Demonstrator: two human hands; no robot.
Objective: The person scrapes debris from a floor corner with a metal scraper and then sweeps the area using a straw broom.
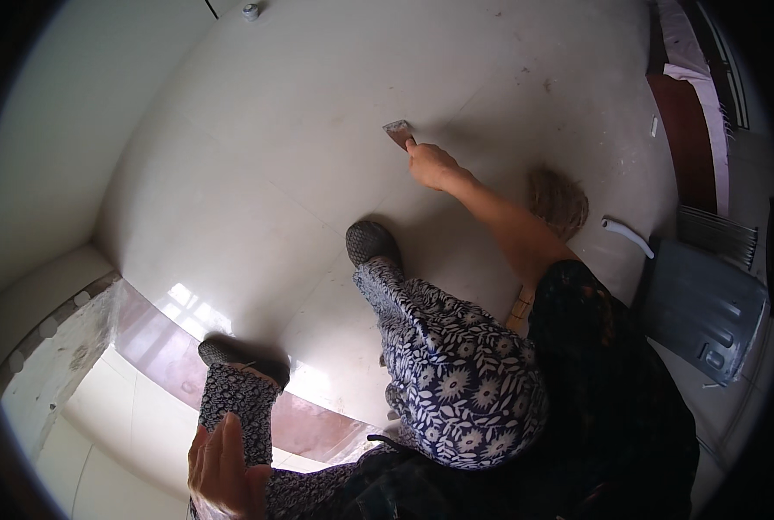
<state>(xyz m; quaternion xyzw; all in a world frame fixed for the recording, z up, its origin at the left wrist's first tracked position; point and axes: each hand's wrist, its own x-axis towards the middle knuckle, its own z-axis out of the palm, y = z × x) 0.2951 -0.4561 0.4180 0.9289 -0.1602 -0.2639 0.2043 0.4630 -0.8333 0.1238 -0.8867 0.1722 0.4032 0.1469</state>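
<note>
My right hand (433,166) is closed around the handle of a flat-bladed scraper (398,133). The wide metal blade points up and left, over or on the pale tiled floor (283,143); whether it touches the floor I cannot tell. At the lower left, my left hand (221,465) is beside my left leg in patterned trousers, with its fingers extended and nothing seen in it. Dark shoes (372,242) are on my feet. A round bundle of brown bristles (558,201), seemingly a broom head, lies beyond my right forearm.
A grey plastic dustpan-like piece (705,305) and a short white pipe (627,235) lie at the right. Reddish-brown and pink cloths (686,143) run along the right edge. A small round metallic object (251,12) stands at the top. A pale wall (55,149) rises at left, above a doorway sill (159,331).
</note>
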